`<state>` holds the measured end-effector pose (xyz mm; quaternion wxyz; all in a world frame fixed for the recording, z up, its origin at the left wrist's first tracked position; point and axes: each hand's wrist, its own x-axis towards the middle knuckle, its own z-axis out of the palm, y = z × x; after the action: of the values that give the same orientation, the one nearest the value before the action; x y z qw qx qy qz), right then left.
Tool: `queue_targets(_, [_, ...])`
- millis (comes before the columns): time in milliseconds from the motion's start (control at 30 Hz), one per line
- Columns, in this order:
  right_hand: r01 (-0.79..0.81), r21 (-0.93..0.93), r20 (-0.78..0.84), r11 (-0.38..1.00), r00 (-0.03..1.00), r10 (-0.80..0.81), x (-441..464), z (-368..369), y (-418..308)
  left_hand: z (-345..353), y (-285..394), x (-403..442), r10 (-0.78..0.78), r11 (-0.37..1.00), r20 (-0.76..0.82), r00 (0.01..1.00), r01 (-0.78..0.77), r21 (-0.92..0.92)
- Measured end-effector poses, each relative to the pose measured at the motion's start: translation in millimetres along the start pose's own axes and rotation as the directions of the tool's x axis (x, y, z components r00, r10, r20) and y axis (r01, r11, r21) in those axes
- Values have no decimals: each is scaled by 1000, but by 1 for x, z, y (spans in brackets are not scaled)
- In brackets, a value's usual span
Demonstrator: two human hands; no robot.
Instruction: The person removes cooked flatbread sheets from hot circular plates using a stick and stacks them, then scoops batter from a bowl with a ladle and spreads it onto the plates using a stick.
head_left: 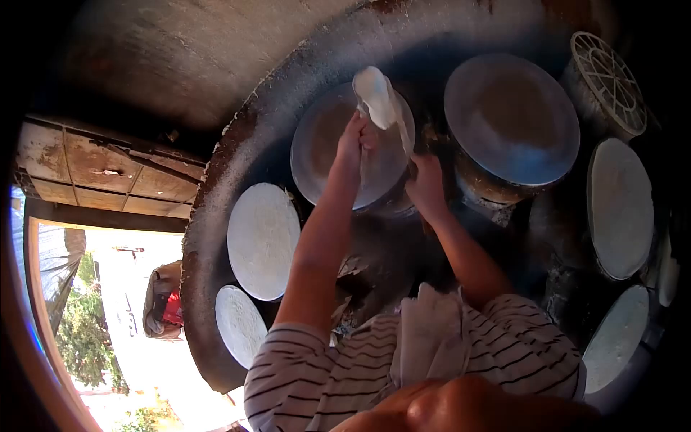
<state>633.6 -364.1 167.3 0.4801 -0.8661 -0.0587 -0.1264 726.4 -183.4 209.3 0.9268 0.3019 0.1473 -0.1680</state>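
Observation:
My left hand (355, 137) is closed just below a pale, batter-coloured piece (375, 92) with a rounded top, held up over a round griddle (317, 155). Whether that piece is a scoop or a folded sheet is unclear. My right hand (426, 181) grips the lower end of a long, pale flat stick (404, 124), which slants up beside the pale piece. Both hands are raised over the griddle's near right part. The griddle's surface is grey with a brownish middle.
Another round griddle (512, 119) stands to the right. White-covered discs (263, 241), (620, 209) sit at left and right, with more lower down. A spoked round frame (608, 83) lies at upper right. A curved, crusted rim (216, 187) borders the left.

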Motion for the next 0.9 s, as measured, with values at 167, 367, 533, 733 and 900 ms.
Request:
queue_targets(167, [46,-251,212,967,977,8,55,-1,-35,-21,28,25,352,802,-57,934,-269,534])
queue_targets(367, [60,-108,209,992,977,-37,8,9,-12,-65,45,-14,373,581,68,925,-290,761])
queue_targets(533, [-75,-286,285,955,945,159,54,-20,-58,-131,70,5,625,91,259,737,-397,913])
queue_targets(733, [175,-67,229,982,961,-155,52,30,-19,-80,67,-53,654,-15,-109,748,157,987])
queue_targets(900, [289,-277,176,917,953,-247,73,-12,-7,-119,72,-76,692,-39,-106,714,183,982])
